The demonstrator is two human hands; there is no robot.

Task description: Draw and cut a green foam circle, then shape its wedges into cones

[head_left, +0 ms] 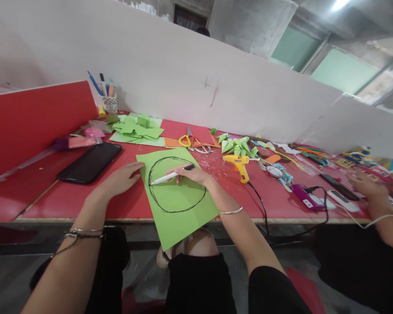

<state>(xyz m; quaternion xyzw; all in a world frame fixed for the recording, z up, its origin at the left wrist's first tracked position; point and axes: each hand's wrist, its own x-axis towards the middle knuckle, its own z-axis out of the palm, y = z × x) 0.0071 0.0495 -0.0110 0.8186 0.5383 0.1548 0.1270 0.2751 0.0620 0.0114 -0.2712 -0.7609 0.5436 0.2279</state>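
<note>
A green sheet of paper (170,222) lies on the red table, its lower part hanging over the front edge. On it is a large circle drawn in black line. My right hand (194,174) grips a white marker (165,178) with a black end, and the tip touches the circle's left side. My left hand (122,179) rests flat with fingers stretched out, its fingertips at the sheet's upper left edge, holding nothing. A black smartphone (90,163) lies to the left of that hand.
A yellow glue gun (238,166) with a black cord lies right of the sheet. Behind are scissors (185,140), green paper pieces (136,129) and folded green cones (237,145). A pen cup (109,104) stands at back left. Another person's hand (368,185) is at far right, past a purple power strip (306,198).
</note>
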